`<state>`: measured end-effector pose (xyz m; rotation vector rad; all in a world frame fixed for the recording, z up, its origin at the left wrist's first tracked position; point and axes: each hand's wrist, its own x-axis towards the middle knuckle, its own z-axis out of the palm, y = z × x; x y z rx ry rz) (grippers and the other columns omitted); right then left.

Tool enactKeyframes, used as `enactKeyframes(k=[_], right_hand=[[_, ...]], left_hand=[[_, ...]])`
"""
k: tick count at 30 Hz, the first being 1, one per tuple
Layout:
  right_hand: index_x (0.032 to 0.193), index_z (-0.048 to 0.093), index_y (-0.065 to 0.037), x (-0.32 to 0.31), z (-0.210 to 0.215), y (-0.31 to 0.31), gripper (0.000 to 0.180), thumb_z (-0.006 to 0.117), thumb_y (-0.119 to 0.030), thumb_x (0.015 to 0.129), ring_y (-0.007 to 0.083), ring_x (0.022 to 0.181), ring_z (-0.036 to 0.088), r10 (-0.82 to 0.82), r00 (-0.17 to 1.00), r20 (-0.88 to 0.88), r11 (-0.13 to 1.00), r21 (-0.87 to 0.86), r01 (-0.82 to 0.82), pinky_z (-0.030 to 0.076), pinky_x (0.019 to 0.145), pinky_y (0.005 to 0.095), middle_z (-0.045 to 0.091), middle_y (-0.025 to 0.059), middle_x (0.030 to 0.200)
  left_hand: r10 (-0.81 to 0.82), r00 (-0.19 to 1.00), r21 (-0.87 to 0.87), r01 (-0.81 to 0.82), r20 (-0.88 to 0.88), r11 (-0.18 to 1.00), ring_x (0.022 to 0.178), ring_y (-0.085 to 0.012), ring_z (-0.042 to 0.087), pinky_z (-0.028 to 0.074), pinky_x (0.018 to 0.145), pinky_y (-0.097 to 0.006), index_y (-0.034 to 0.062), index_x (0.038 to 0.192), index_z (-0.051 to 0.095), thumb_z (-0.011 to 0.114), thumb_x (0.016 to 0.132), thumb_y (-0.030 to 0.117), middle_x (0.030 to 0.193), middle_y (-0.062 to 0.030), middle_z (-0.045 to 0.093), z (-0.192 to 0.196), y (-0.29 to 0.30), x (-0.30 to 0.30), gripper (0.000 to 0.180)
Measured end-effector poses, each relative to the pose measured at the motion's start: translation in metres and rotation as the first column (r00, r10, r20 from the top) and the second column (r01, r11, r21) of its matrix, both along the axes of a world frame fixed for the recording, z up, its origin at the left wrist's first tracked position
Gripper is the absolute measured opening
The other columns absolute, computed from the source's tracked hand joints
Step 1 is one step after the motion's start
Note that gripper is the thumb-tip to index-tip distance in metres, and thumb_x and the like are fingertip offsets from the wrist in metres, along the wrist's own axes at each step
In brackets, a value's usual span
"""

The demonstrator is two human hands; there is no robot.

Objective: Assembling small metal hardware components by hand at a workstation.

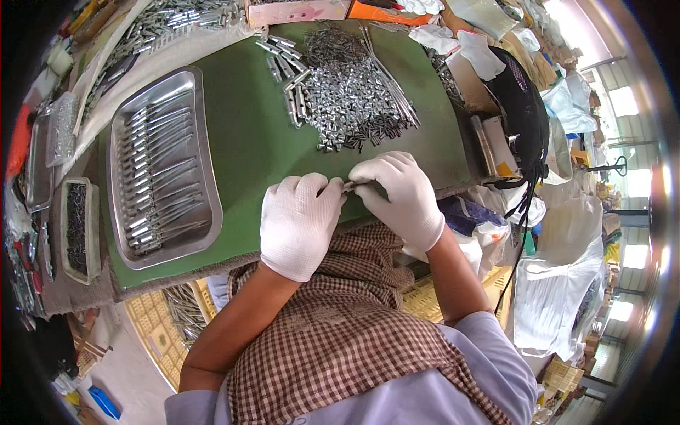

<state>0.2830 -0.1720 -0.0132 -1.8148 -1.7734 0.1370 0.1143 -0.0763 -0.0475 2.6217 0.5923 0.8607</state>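
On the worktop, largest thing first:
Worktop [255, 142]: a green mat covers it, with a checked cloth hanging over the near edge between the person's forearms.
Steel tray [185, 85]: on the left of the mat, long and shallow, holding rows of slim metal rods that lie side by side.
Heap of metal pieces [350, 95]: at the far middle of the mat, a loose pile of small shiny tubes, with a few long thin rods along its right side.
Small tray [93, 234]: off the mat at the far left, filled with dark little parts.
Left hand [297, 223]: in a white glove at the near edge, fingers curled shut on one end of a small metal piece.
Right hand [402, 195]: white-gloved, just beside the left hand, fingertips pinching the same piece.
Small metal piece [349, 186]: held between both hands just above the mat's near edge, mostly hidden by the gloves.
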Motion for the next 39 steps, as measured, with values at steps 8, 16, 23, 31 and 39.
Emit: enactKeyframes(k=[8, 16, 23, 31, 39], right_hand=[[0.092, 0.061, -0.01, -0.015, 0.016, 0.013, 0.015, 0.066, -0.011, 0.078, 0.0254, 0.079, 0.064, 0.153, 0.897, 0.414, 0.985, -0.132, -0.108, 0.05, 0.079, 0.0391, 0.063, 0.0029, 0.075], [0.109, 0.067, -0.007, 0.014, 0.013, -0.017, 0.033, 0.066, -0.003, 0.076, 0.0316, 0.093, 0.068, -0.156, 0.944, 0.292, 0.982, 0.147, 0.117, 0.054, 0.083, 0.0425, 0.071, 0.0113, 0.1], [0.144, 0.053, -0.013, 0.139, -0.026, -0.087, 0.056, 0.066, -0.016, 0.09, 0.0395, 0.122, 0.056, -0.709, 0.459, 0.536, 0.586, 0.086, 0.805, 0.044, 0.104, 0.0487, 0.059, 0.0222, 0.13], [0.144, 0.054, -0.01, 0.085, -0.019, -0.076, 0.053, 0.065, -0.011, 0.092, 0.0416, 0.105, 0.062, -0.721, 0.635, 0.277, 0.674, 0.07, 0.736, 0.052, 0.089, 0.0456, 0.061, 0.0229, 0.117], [0.144, 0.055, -0.013, -0.022, -0.002, -0.07, 0.067, 0.079, -0.016, 0.082, 0.0357, 0.083, 0.068, -0.383, 0.913, 0.14, 0.917, -0.061, 0.394, 0.056, 0.072, 0.0418, 0.068, 0.0195, 0.096]], left_hand=[[-0.035, 0.999, 0.006, 0.035, -0.041, 0.999, 0.078, -0.0273, 0.06, 0.045, 0.069, -0.042, 0.0111, 0.096, 0.071, 0.077, 0.08, 0.014, 0.089, -0.0035, 0.061, -0.002, 0.001, -0.003, 0.017], [0.026, 1.0, 0.012, -0.026, -0.006, 1.0, 0.077, -0.0262, 0.06, 0.046, 0.07, -0.042, 0.0128, 0.097, 0.073, 0.077, 0.08, 0.015, 0.088, -0.002, 0.059, -0.003, -0.001, 0.002, 0.018], [0.002, 1.0, -0.028, -0.002, 0.018, 1.0, 0.076, -0.0261, 0.06, 0.046, 0.07, -0.042, 0.013, 0.099, 0.073, 0.078, 0.079, 0.013, 0.085, -0.0019, 0.06, -0.002, -0.001, 0.003, 0.02], [0.012, 0.999, -0.01, -0.011, 0.033, 1.0, 0.076, -0.0262, 0.06, 0.046, 0.069, -0.041, 0.0127, 0.096, 0.072, 0.078, 0.078, 0.014, 0.086, -0.0017, 0.06, -0.004, -0.002, 0.001, 0.019], [0.014, 1.0, -0.001, -0.014, 0.013, 1.0, 0.079, -0.0267, 0.06, 0.045, 0.071, -0.042, 0.0125, 0.099, 0.073, 0.077, 0.079, 0.013, 0.089, -0.0028, 0.061, -0.002, -0.002, 0.001, 0.021]])
